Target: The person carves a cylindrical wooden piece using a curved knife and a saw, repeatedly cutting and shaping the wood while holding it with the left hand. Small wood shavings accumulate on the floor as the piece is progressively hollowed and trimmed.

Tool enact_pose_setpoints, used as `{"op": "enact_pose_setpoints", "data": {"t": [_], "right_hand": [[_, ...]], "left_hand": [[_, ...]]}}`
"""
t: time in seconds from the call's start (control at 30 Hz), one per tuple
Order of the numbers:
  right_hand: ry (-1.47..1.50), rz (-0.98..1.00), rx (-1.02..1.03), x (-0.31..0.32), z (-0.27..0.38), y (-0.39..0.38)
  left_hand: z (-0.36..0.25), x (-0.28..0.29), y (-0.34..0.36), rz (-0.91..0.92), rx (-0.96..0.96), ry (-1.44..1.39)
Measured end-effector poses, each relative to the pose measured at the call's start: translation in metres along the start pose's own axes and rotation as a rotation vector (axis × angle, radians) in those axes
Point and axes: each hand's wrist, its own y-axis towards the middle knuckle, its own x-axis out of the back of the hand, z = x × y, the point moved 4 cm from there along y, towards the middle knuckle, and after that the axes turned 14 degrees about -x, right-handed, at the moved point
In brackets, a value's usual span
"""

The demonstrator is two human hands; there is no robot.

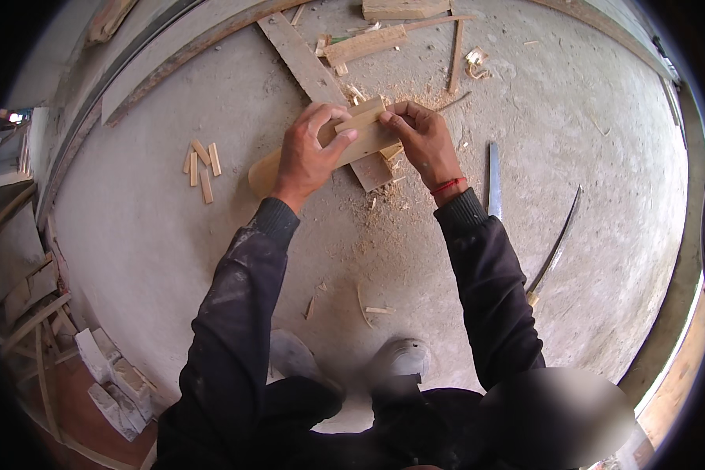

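Observation:
A short pale wooden strip [362, 119] is held between my two hands, above a wider wooden board [266, 171]. My left hand [309, 153] has its thumb and curled fingers at the strip's left end. At the other end, my right hand [427, 141] pinches the strip between thumb and forefinger; a red cord circles that wrist. The wider board slants up to the right beneath both hands, partly hidden by the left one. Below it, a long plank [301, 59] lies on the floor among wood shavings [380, 207].
Several small wooden strips [206, 186] lie on the concrete floor at left. To the right are a saw blade [494, 180] and a curved blade [558, 243] with a wooden handle. Wood offcuts [368, 45] lie at the far side; broken blocks [113, 384] are piled lower left.

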Motion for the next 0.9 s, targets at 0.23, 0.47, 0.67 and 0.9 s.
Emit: {"op": "enact_pose_setpoints", "data": {"t": [0.23, 0.47, 0.67, 0.9], "right_hand": [[0.028, -0.051, 0.005, -0.006, 0.002, -0.001], [-0.017, -0.106, 0.025, 0.012, -0.005, 0.001], [0.021, -0.063, -0.123, 0.027, -0.004, 0.000], [0.132, -0.101, -0.068, 0.030, -0.014, 0.006]], "left_hand": [[0.003, 0.002, -0.001, 0.039, 0.024, 0.016], [-0.014, 0.000, -0.014, 0.196, -0.005, 0.233], [-0.028, -0.009, -0.018, 0.307, -0.076, 0.301], [-0.032, -0.009, -0.012, 0.253, 0.017, 0.331]]}}
